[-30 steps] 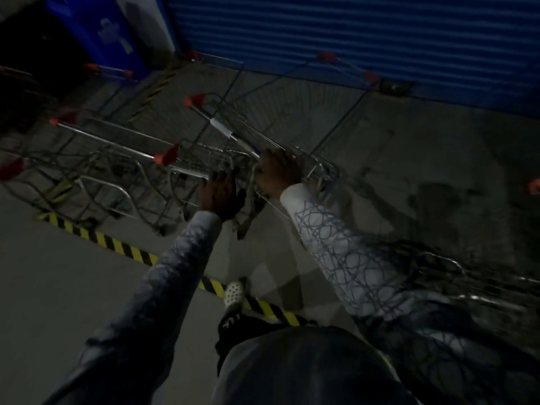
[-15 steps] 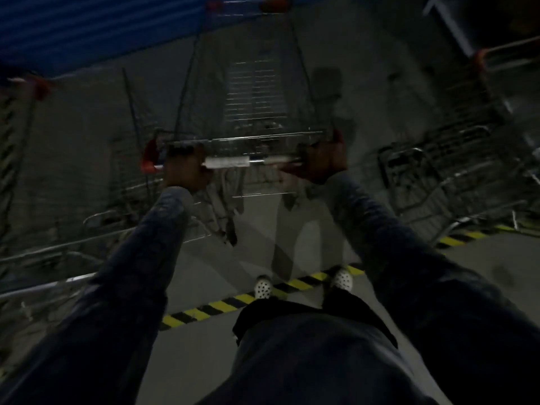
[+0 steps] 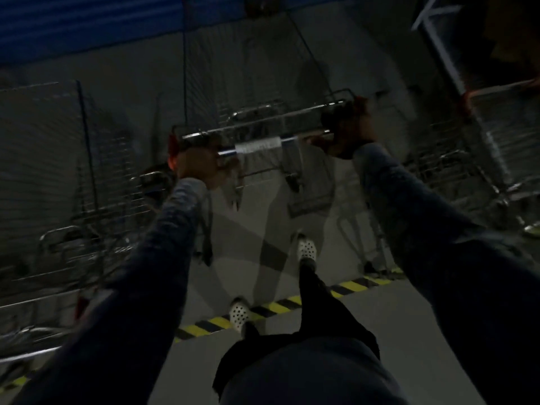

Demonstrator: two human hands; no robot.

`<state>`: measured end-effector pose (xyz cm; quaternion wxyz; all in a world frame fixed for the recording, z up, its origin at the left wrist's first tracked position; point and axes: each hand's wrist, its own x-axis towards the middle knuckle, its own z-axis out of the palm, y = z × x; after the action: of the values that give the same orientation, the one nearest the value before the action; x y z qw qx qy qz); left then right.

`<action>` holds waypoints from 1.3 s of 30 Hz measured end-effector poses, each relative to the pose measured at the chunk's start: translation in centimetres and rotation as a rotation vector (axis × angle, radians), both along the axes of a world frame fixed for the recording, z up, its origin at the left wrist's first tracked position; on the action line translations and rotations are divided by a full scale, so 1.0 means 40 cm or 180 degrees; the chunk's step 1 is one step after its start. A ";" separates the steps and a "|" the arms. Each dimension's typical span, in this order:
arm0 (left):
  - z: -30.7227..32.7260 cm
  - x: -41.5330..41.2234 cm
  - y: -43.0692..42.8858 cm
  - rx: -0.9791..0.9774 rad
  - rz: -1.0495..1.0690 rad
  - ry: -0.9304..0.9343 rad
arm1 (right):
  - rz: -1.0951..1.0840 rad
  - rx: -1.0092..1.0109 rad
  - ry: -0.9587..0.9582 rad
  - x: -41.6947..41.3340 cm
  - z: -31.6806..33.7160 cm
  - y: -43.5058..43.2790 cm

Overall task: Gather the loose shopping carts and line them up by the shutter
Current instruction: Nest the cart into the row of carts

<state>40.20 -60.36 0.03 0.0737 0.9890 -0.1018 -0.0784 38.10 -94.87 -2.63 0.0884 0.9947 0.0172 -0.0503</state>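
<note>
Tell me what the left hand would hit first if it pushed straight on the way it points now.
The left hand grips the cart handle, so straight on it would meet the cart's own wire basket first. Beyond that stands the blue shutter; how far is unclear in this dark view.

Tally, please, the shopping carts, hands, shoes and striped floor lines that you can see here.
Shopping carts: 3 told apart, the held cart, the left cart, the right cart; blur may hide more on the left.
Hands: 2, left hand and right hand, both gripping the held cart.
Shoes: 2, left shoe, right shoe.
Striped floor lines: 1, the hazard stripe.
Total: 8.
</note>
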 end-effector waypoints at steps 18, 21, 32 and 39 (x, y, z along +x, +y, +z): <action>-0.119 0.706 -0.202 0.0152 0.0494 -0.0305 | -0.0175 0.1127 -0.0926 0.786 -0.037 -0.174; -0.105 0.676 -0.192 0.0202 0.0470 -0.0358 | -0.0219 0.1281 -0.0882 0.752 -0.041 -0.168; -0.136 0.245 -0.185 -0.0174 0.0226 0.0047 | -0.0494 0.1266 -0.0798 0.286 -0.066 -0.157; -0.077 -0.131 -0.182 0.0139 0.0205 -0.0086 | -0.0704 0.0759 -0.0453 -0.038 -0.137 -0.192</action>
<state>34.98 -67.64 -3.06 0.0533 0.9941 -0.0692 -0.0648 36.56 -102.56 -8.13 -0.0352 0.9950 -0.0927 0.0132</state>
